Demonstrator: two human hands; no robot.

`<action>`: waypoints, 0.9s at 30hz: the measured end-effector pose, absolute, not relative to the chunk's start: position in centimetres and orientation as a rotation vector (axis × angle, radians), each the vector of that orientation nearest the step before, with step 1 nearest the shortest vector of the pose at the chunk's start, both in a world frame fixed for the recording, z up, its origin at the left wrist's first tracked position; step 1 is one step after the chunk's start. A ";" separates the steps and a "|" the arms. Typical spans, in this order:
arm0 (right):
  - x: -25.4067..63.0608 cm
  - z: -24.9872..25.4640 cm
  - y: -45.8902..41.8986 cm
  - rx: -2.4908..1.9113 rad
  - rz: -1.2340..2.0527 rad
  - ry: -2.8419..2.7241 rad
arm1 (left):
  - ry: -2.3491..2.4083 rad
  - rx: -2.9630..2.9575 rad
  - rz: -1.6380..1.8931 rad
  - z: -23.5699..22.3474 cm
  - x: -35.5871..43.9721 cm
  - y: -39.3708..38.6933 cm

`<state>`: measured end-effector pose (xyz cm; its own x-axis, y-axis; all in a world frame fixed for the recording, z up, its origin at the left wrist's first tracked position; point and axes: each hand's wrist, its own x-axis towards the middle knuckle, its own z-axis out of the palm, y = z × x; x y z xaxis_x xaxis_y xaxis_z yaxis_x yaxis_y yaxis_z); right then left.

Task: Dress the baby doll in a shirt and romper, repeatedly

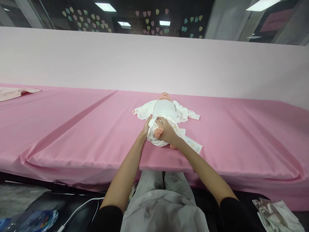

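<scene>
A baby doll (165, 96) lies on its back on the pink sheet, head toward the wall, in a white top (165, 108) with both sleeves spread out. White patterned baby trousers (191, 142) are bunched around its legs, one trouser leg lying flat to the right. My left hand (147, 126) grips the bunched cloth on the doll's left-hand side in view. My right hand (168, 131) is closed over the cloth and the raised leg, beside a bare foot (158, 132). The other foot (173, 146) shows under my right wrist. Some fingers are hidden in the cloth.
The pink sheet (84, 135) covers a long table against a white wall (154, 64). A pale folded cloth (14, 93) lies at far left. Near me are a white cable (82, 206), a clear plastic bottle (36, 220) and a crumpled cloth (277, 214) at lower right.
</scene>
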<state>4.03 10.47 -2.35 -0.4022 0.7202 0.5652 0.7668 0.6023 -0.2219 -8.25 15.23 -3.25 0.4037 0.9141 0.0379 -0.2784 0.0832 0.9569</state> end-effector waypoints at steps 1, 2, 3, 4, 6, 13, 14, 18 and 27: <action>4.2 -2.5 10.4 -1.202 -0.094 -2.262 | 0.678 1.106 1.002 -3.4 -8.3 15.2; 4.4 -2.6 10.4 -1.223 -0.082 -2.330 | 0.661 1.080 0.988 -3.6 -8.3 15.1; 4.7 -2.5 10.3 -1.229 -0.057 -2.396 | 0.667 1.083 0.970 -3.8 -8.5 15.2; 5.0 -2.3 10.1 -1.223 -0.016 -2.455 | 0.697 1.114 0.950 -4.0 -8.7 15.3; 5.8 -1.4 9.9 -1.148 0.151 -2.568 | 0.770 1.196 0.907 -4.2 -9.4 15.7; 11.1 3.1 12.2 -0.916 1.152 -2.150 | 0.828 1.645 0.604 0.8 -12.6 17.5; 11.7 3.2 13.1 -0.981 1.104 -2.050 | 0.854 1.717 0.522 2.1 -12.6 17.8; 12.6 2.8 16.3 -1.151 0.919 -2.174 | 0.997 1.903 0.295 6.2 -10.6 18.6; 11.1 1.9 19.1 -0.984 1.590 -2.399 | 0.884 2.354 -0.199 7.7 -6.2 19.7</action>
<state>11.07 19.10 1.89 -0.7862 0.5613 -0.2584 0.4568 0.2462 -0.8548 -6.20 19.70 7.66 0.7660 0.5474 -0.3372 0.6391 -0.5917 0.4913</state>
